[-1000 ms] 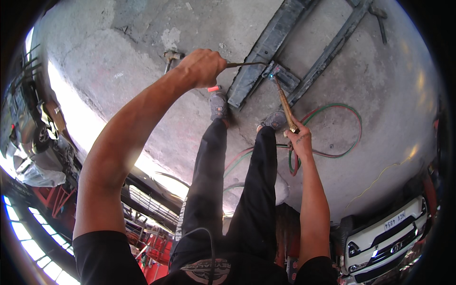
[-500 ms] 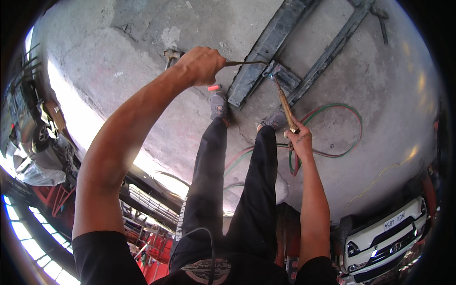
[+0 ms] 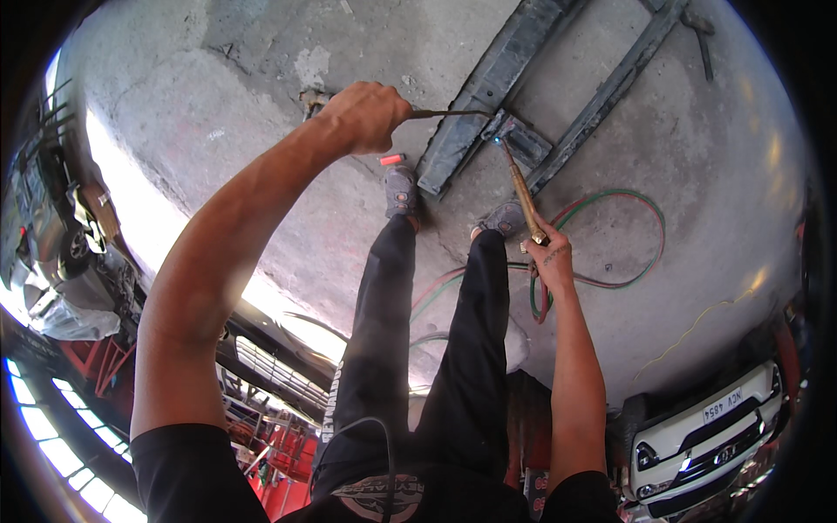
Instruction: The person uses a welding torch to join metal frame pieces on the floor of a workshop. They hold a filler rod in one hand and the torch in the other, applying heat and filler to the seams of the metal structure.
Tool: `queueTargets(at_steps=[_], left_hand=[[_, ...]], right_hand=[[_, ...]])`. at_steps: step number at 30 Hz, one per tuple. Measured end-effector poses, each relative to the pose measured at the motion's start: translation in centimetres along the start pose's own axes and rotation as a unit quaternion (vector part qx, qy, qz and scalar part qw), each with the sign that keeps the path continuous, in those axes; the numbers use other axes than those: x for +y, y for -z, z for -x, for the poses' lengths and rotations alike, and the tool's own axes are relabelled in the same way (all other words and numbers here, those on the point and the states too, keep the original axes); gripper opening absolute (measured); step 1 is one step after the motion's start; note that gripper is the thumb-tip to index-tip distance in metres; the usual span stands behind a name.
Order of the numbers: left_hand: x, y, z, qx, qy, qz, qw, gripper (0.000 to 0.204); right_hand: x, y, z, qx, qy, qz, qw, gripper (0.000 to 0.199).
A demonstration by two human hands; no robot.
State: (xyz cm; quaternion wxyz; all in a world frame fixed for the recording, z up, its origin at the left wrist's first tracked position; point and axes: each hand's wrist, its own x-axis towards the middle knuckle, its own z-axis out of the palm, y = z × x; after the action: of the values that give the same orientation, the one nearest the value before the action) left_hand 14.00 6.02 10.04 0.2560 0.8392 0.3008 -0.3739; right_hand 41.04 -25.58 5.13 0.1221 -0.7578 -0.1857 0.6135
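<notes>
As before, hands [image 3: 362, 113] on torch [image 3: 521, 193], rod [image 3: 449, 112].

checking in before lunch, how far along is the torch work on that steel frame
Mid-job. The dark steel frame lies on the concrete floor. Right hand aims the brass torch, lit at one joint; left hand feeds a thin metal rod. Finished joints can't be judged.

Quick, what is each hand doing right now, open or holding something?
Left hand: closed around a thin metal rod.
Right hand: closed around a brass torch, its tip at the metal frame.
</notes>
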Motion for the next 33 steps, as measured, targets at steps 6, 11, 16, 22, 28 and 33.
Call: queueTargets(at_steps=[6,11,16,22,28,33], left_hand=[[0.0,0.2,0.0,0.0,0.0,0.005,1.0,0.049],[-0.5,-0.1,-0.1,0.009,-0.01,-0.005,1.0,0.05],[-0.6,-0.2,-0.2,0.01,-0.006,-0.005,1.0,0.052],[-1.1,-0.3,-0.4,0.005,-0.005,-0.007,1.0,0.042],[-1.2,-0.4,-0.4,0.02,0.0,0.001,1.0,0.046],[-1.3,-0.8,-0.3,0.047,-0.006,0.002,0.999,0.048]], right_hand=[[0.1,0.0,0.1,0.0,0.003,0.004,1.0,0.063],[0.8,-0.2,-0.1,0.005,0.018,0.0,1.0,0.063],[0.7,-0.2,-0.1,0.002,0.0,-0.004,1.0,0.065],[1.0,-0.2,-0.3,0.001,0.01,-0.004,1.0,0.064],[0.4,-0.1,0.0,0.001,0.006,-0.004,1.0,0.063],[0.1,0.0,0.2,0.0,0.001,0.001,1.0,0.063]])
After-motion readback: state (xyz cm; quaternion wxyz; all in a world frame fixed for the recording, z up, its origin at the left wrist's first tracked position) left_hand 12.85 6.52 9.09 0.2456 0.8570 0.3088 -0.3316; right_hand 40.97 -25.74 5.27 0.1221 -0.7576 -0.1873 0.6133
